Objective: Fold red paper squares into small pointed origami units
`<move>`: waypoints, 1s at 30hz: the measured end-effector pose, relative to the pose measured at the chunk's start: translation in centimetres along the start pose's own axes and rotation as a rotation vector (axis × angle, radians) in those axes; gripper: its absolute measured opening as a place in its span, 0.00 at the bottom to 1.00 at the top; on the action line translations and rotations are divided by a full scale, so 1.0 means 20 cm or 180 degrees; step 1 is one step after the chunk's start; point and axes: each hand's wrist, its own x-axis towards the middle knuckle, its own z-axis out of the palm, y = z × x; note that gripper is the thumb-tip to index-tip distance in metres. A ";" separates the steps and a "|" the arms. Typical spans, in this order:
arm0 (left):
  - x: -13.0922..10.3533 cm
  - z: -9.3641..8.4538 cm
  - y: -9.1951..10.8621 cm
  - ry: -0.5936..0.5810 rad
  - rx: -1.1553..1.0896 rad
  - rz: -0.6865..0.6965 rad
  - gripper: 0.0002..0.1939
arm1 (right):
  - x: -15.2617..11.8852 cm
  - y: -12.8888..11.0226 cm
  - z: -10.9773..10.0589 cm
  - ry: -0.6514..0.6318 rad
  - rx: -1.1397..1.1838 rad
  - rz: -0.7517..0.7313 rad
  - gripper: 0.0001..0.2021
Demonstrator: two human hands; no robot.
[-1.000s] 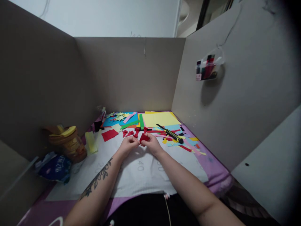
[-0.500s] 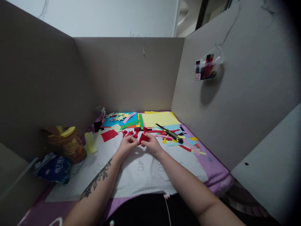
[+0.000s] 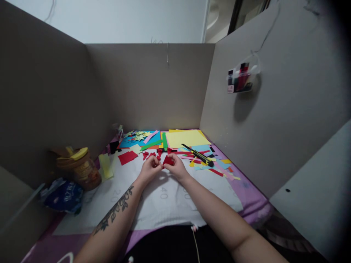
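Observation:
Over the white sheet (image 3: 164,210), my two hands meet at a small piece of red paper (image 3: 168,160). My right hand (image 3: 177,168) pinches it between thumb and fingers. The curled fingers of my left hand (image 3: 150,168) close at the paper's left corner; the fingertips there are partly hidden. Just beyond the hands lie several small folded red paper pieces (image 3: 145,156). To the left are red paper squares (image 3: 127,157).
A black and yellow utility knife (image 3: 199,155) lies among coloured paper strips (image 3: 219,166) at right. Yellow sheets (image 3: 188,138) and a blue sheet (image 3: 131,141) with paper stars (image 3: 139,136) are behind. A brown jar (image 3: 85,168) and blue packet (image 3: 63,195) stand left. Grey panels (image 3: 153,87) surround the table.
My left fingers have curled more, and the red paper has tilted and shifted slightly to the right in my right hand. Everything else stays where it was.

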 end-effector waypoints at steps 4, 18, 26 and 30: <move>0.00 0.00 -0.02 -0.0050 0.0083 0.0019 0.14 | 0.00 0.00 0.00 0.0039 -0.0062 -0.0099 0.17; 0.00 0.00 0.00 -0.0254 0.0319 0.0004 0.07 | -0.01 -0.03 0.00 -0.0041 0.0189 0.0332 0.16; 0.00 0.00 0.00 -0.0247 0.0591 0.0129 0.03 | 0.00 -0.05 0.00 0.0138 0.0236 0.0362 0.17; 0.00 0.01 -0.02 -0.0201 0.0560 0.0085 0.05 | 0.00 -0.03 0.00 0.0147 0.0208 0.0338 0.18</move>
